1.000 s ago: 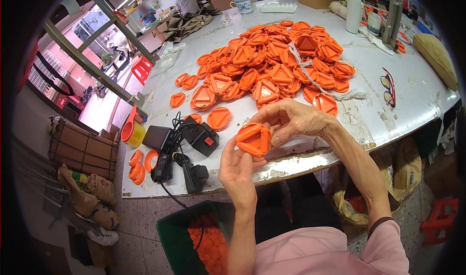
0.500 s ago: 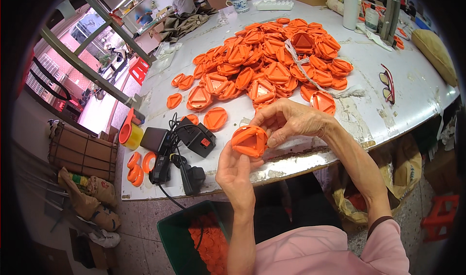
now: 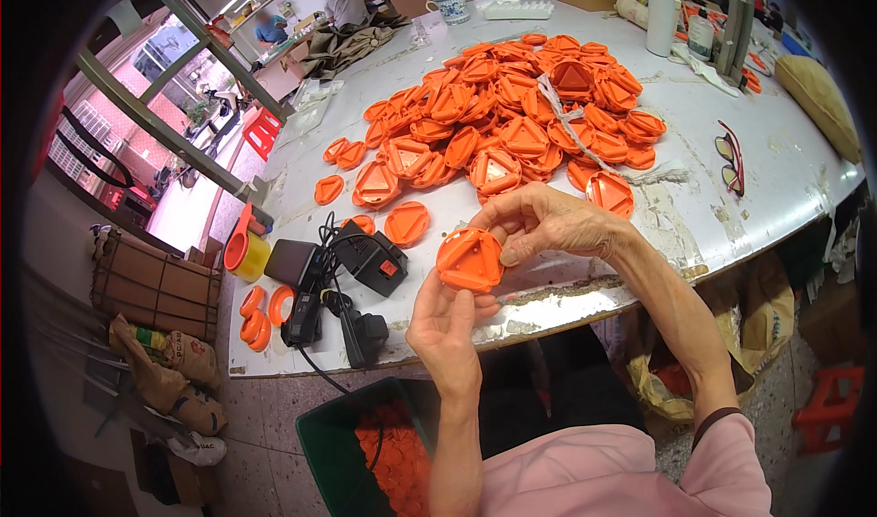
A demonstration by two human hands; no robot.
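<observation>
Between my two hands, above the near edge of the table, is a round orange plastic part (image 3: 469, 261) with a raised triangle on its face. My left hand (image 3: 445, 321) grips it from below, thumb on the lower rim and fingers behind. At its upper right, my right hand (image 3: 544, 226) pinches the rim between thumb and curled fingers. Just beyond lies a big heap of similar orange parts (image 3: 512, 120), with a single loose orange disc (image 3: 407, 224) to the left of my hands.
Black chargers with cables (image 3: 370, 261) lie left, beside orange rings (image 3: 281, 305) and a yellow tape roll (image 3: 247, 254). Glasses (image 3: 731, 159) rest at right. Below the edge stands a green bin (image 3: 320, 444) holding orange pieces. A white bottle (image 3: 660, 16) stands far right.
The orange part has tilted so that its triangular face shows more fully. Both hands stay in nearly the same place, still holding it.
</observation>
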